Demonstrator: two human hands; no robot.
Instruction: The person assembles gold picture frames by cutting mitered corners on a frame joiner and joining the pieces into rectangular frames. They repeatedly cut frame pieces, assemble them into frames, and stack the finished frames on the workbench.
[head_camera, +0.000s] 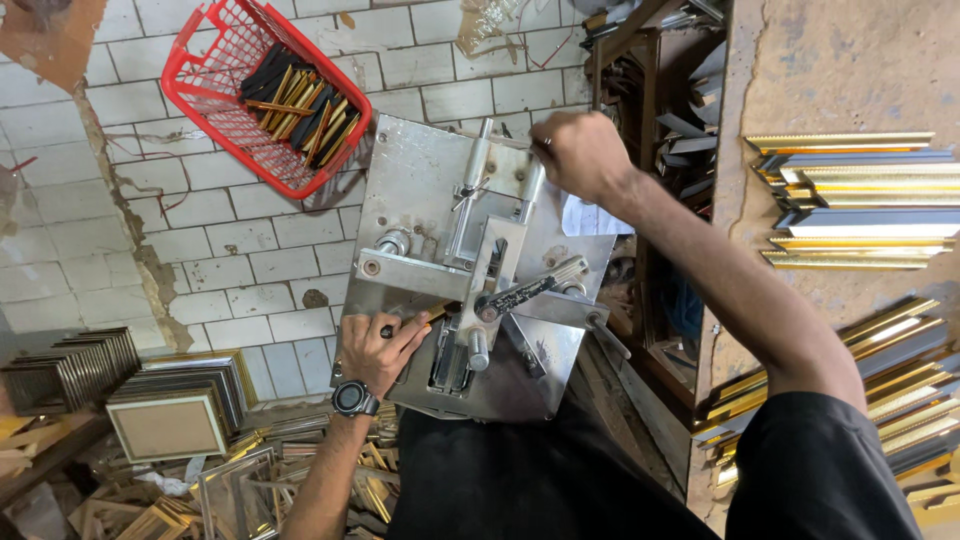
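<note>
my left hand (383, 345) pinches a thin gold moulding strip (436, 315) at the grey steel joining machine's (430, 180) near-left edge; my right hand (578, 152) grips its far lever, fingers closed.

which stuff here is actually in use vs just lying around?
In use:
left hand on a gold strip at the metal machine
right hand on the machine's top

Lying about:
red basket of strips
moulding lengths on the right
stacked frames at lower left
</note>
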